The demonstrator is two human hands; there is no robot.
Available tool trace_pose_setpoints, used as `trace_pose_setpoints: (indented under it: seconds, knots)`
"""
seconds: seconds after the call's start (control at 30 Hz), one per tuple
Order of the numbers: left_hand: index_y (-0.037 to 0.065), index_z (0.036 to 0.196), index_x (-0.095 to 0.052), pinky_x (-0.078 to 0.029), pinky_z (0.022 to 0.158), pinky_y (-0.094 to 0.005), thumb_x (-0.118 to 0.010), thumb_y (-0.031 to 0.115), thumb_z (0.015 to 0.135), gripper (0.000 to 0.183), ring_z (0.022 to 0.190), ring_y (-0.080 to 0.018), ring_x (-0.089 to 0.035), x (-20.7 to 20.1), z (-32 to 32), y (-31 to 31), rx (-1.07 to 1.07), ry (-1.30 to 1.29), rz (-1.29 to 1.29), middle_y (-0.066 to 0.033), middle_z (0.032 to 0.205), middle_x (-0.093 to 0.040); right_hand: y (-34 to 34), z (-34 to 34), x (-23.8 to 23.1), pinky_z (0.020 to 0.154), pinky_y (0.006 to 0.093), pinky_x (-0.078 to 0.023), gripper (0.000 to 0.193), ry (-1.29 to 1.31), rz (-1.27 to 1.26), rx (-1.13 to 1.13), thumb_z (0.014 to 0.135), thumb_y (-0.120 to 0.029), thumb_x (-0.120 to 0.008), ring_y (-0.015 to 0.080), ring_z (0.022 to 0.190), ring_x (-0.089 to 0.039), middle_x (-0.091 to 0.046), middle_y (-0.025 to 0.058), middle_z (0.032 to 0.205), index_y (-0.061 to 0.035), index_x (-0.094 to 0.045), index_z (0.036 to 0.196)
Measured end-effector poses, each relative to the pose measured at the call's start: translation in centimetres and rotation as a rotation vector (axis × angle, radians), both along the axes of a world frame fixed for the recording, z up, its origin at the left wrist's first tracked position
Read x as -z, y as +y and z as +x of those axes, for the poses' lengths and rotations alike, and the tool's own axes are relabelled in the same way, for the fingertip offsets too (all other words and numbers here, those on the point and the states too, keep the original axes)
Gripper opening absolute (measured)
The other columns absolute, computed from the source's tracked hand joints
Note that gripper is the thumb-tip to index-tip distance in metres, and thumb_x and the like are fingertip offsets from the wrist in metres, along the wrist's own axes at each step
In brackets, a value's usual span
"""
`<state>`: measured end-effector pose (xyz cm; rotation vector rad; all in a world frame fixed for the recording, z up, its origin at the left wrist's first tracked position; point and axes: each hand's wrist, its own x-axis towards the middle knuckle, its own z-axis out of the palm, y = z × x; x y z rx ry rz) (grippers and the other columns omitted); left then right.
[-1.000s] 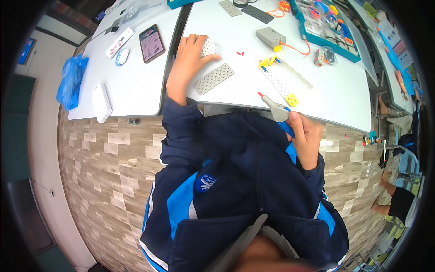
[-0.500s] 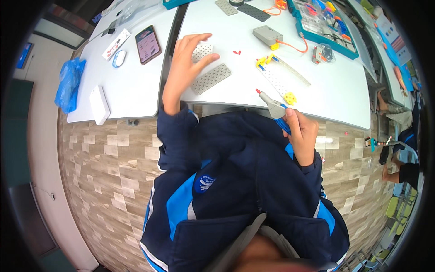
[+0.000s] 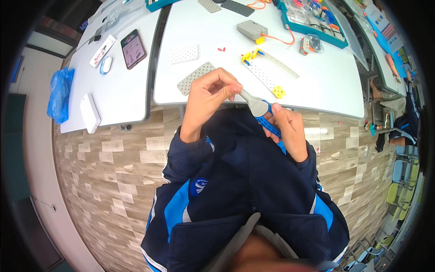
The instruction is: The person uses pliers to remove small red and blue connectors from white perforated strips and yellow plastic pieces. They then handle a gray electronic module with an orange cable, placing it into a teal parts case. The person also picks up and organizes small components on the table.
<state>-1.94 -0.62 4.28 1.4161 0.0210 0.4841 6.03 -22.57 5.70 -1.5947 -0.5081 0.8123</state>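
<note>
In front of my chest, over the table's near edge, a grey-and-blue peg tool [image 3: 259, 107] slants between my hands. My right hand [image 3: 290, 124] is closed around its blue handle. The fingers of my left hand [image 3: 208, 93] pinch together at its narrow grey tip, which they cover. Beyond my left hand, a grey perforated plate [image 3: 195, 78] and a white studded plate [image 3: 184, 53] lie on the table. Small red pegs [image 3: 221, 49] rest to their right. Farther right is a white perforated strip [image 3: 262, 77] with yellow connectors [image 3: 278, 91] at its ends.
A grey box [image 3: 252, 30] with an orange cable stands toward the back. A teal parts case [image 3: 312, 28] sits at the back right. On the left table lie a phone [image 3: 133, 49], a white box [image 3: 90, 113] and a blue plastic bag [image 3: 60, 93]. Someone sits far right.
My left hand has come down from above the plates and closed at the tool's tip, covering its red end. My right hand has shifted slightly left with the tool. The view has shifted a little.
</note>
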Motion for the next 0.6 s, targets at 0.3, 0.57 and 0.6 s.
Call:
trace_pose_setpoints:
  seconds: [0.3, 0.57, 0.6]
  knots:
    - [0.001, 0.091, -0.064, -0.045, 0.069, -0.0232, -0.072, 0.011, 0.094, 0.014, 0.073, -0.0082, -0.054, -0.1, 3.2, 0.5, -0.082, -0.049, -0.088, -0.003, 0.085, -0.066, -1.6, 1.5, 0.0, 0.05, 0.027, -0.05, 0.063, 0.349, 0.105, -0.129, 0.108, -0.05, -0.038, 0.0178, 0.051, -0.062, -0.068, 0.0162, 0.071, 0.0044, -0.065, 0.093]
    - [-0.001, 0.094, -0.072, -0.054, 0.068, -0.0293, -0.069, -0.002, 0.088, 0.007, 0.074, -0.019, -0.069, 1.3, 5.8, 5.2, -0.667, 0.001, 0.869, -0.0106, 0.086, -0.071, -2.2, 2.4, 0.6, 0.065, 0.0345, -0.061, 0.061, 0.409, 0.213, -0.156, 0.109, -0.047, -0.037, 0.0306, 0.066, -0.074, -0.072, 0.0245, 0.082, 0.0027, -0.065, 0.089]
    - [0.0, 0.093, -0.072, -0.055, 0.068, -0.0305, -0.068, -0.003, 0.086, 0.008, 0.075, -0.0218, -0.071, 1.7, 6.5, 5.2, -0.662, 0.016, 0.964, -0.0126, 0.088, -0.072, -2.2, 2.4, 0.6, 0.065, 0.0347, -0.061, 0.061, 0.396, 0.205, -0.177, 0.109, -0.047, -0.037, 0.0305, 0.066, -0.074, -0.072, 0.0246, 0.082, 0.0028, -0.065, 0.089]
